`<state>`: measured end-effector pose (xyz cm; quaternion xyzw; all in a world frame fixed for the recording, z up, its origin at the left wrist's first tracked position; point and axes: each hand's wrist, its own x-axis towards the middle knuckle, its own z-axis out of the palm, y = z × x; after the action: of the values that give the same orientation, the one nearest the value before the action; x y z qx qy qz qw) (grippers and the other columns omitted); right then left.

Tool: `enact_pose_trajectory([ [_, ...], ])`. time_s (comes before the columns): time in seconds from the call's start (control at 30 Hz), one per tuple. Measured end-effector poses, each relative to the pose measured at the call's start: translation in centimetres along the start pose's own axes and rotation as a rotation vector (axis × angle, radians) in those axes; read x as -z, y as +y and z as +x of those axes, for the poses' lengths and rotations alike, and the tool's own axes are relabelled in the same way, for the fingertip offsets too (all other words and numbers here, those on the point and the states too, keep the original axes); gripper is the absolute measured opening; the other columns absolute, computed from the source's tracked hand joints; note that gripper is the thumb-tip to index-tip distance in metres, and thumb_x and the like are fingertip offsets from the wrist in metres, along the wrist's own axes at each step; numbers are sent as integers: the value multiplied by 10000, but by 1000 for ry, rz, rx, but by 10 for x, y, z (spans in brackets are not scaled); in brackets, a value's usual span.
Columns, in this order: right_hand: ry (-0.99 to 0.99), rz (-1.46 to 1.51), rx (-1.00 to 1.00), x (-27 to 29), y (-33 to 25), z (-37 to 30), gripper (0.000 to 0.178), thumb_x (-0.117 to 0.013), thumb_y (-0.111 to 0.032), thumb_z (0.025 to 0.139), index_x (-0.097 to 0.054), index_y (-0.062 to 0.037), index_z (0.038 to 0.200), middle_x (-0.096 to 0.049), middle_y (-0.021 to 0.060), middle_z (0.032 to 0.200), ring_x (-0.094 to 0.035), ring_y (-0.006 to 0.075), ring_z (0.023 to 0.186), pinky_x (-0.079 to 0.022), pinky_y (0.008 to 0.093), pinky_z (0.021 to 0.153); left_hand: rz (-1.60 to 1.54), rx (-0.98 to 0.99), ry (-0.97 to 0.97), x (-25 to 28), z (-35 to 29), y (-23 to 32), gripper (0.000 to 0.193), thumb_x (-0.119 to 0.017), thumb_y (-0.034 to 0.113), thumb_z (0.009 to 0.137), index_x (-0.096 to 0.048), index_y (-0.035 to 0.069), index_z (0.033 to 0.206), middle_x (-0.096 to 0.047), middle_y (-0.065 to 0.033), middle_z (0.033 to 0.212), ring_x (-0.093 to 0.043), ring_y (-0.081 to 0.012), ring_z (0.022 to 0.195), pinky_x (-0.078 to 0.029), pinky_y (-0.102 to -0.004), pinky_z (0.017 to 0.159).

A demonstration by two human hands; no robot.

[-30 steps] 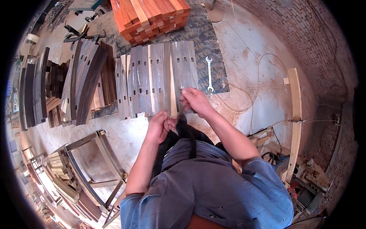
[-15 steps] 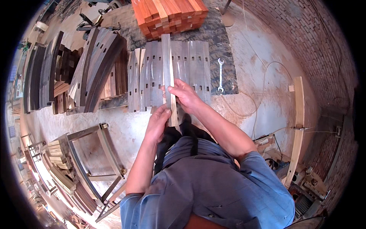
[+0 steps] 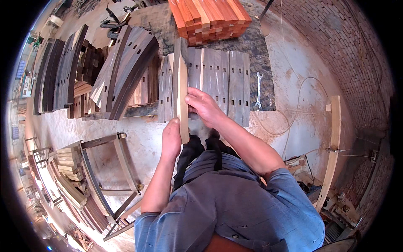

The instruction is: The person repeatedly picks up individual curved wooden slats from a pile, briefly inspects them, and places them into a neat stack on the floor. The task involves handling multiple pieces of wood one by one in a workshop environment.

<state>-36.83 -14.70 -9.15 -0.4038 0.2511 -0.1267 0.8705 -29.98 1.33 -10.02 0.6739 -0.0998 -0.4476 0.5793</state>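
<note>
A long wooden strip, grey-brown on one face and pale along another, is held upright in the picture over the bench. My left hand grips it near its lower end, thumb against the wood. Higher up, my right hand pinches its right edge, with some fingertips hidden behind the strip. Beneath and beyond lies a row of grey-brown wooden slats with small rectangular mortises, side by side. To their right a double open-ended wrench rests on the dark mottled bench top.
Reddish-orange wood pieces are stacked at the bench's far side. Curved slotted boards stand at the left, near a black clamp. A metal-legged frame sits lower left. A tall pale board stands at the right.
The strip has turned in my hands, so more of its pale face shows. Both hands keep hold of it. The surroundings have shifted rightward in the picture.
</note>
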Motion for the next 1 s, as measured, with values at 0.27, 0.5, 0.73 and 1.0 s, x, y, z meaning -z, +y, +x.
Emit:
enact_pose_trajectory([
  [0.27, -7, 114, -89, -9, 4, 14, 317, -510, -184, 983, -489, -53, 1271, -603, 74, 1164, -592, 185, 1044, -466, 394, 935, 886, -364, 265, -3, -29, 26, 466, -631, 176, 856, -481, -13, 1254, -604, -260, 1081, -614, -422, 940, -490, -466, 816],
  [0.5, -46, 321, -103, -17, 16, 17, 323, -516, -113, 963, -492, -43, 1278, -588, 76, 1192, -588, 209, 1071, -490, 407, 914, 957, -560, 282, 18, -26, 12, 490, -656, 146, 833, -467, 12, 1263, -576, -235, 1111, -609, -424, 939, -501, -463, 786],
  [0.73, 80, 198, -97, -7, 33, 17, 336, -509, -156, 978, -477, -54, 1297, -586, 84, 1230, -581, 215, 1108, -472, 440, 954, 986, -465, 97, 22, -18, 19, 547, -683, 165, 800, -457, -29, 1259, -581, -243, 1095, -605, -427, 947, -510, -471, 772],
  [1.0, 149, -23, -107, 20, 42, -4, 447, -514, -197, 988, -393, -21, 1381, -595, 93, 1206, -591, 195, 1083, -522, 371, 879, 754, -366, 22, 3, 6, -21, 583, -669, 209, 821, -452, -26, 1308, -586, -256, 1147, -595, -428, 1017, -508, -472, 833],
])
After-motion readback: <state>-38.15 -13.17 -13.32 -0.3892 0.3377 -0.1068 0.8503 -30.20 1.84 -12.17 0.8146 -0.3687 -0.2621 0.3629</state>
